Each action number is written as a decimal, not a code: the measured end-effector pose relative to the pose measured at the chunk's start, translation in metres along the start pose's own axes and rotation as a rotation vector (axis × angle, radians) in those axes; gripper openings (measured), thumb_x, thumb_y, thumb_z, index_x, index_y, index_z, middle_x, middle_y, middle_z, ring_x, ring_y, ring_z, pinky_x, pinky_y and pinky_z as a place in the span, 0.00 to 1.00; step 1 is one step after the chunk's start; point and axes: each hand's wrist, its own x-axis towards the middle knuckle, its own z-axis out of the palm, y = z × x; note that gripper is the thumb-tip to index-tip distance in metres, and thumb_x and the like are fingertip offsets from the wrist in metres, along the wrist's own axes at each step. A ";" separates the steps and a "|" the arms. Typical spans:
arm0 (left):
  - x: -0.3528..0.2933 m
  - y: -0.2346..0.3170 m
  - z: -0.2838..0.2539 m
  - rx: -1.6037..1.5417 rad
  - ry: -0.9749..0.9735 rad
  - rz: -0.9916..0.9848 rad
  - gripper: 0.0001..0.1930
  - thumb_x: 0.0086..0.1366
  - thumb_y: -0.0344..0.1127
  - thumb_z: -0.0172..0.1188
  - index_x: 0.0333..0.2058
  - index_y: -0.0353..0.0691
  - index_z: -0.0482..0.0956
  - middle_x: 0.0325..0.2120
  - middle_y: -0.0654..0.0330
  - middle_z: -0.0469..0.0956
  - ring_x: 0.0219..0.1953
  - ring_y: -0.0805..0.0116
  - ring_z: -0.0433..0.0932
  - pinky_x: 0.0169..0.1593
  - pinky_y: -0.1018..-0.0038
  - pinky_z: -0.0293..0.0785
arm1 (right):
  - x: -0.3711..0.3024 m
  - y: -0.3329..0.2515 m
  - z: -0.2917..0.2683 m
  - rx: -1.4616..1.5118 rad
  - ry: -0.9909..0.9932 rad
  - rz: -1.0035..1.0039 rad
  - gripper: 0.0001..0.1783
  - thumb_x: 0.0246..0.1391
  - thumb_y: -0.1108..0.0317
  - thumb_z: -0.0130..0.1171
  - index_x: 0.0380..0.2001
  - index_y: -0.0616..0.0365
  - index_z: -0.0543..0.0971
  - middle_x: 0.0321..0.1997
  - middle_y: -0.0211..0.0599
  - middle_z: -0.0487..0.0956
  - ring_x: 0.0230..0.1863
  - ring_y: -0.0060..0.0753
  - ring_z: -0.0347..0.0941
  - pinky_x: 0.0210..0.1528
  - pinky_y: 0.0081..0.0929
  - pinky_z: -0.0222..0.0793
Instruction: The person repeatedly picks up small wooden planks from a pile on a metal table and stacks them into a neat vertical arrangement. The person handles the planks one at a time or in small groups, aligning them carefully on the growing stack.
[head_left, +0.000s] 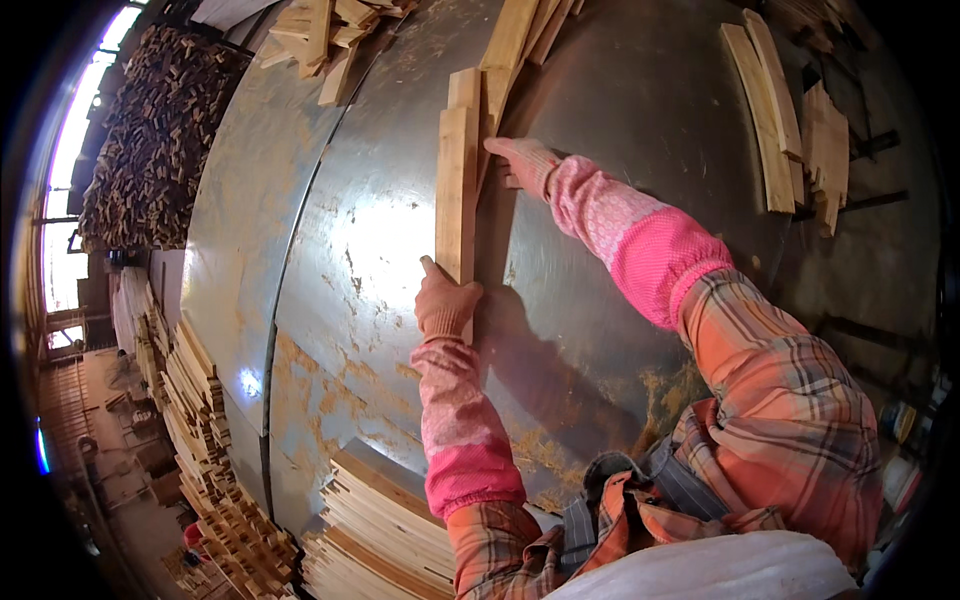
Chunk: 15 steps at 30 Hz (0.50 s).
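Observation:
Two pale wooden planks [456,200] lie together lengthwise on the metal tabletop in front of me, one edge stepped past the other. My left hand [447,302], in an orange-pink glove, is closed round their near end, one finger lying along the left side. Farther up, my right hand [524,165] reaches in from the right. Its fingers are stretched out and apart, with the tips at the edge of another plank [489,110] that slants behind the first ones. Part of that plank is hidden beneath them. Pink sleeve covers reach over both forearms.
More planks [510,45] run to the table's far edge. Scrap pieces [315,35] lie far left, and long boards [768,115] far right. Stacked strips [375,530] stand near my left arm. A seam [300,215] crosses the sawdust-strewn metal table [600,300]. Beyond is a woodpile [160,130].

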 end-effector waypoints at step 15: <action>-0.101 -0.069 0.127 -1.812 -0.212 -0.162 0.22 0.61 0.35 0.61 0.49 0.24 0.75 0.43 0.48 0.81 0.39 0.55 0.83 0.48 0.56 0.85 | -0.096 -0.014 0.003 -1.122 -0.274 -0.292 0.21 0.52 0.57 0.66 0.43 0.63 0.82 0.40 0.53 0.85 0.42 0.49 0.84 0.47 0.41 0.77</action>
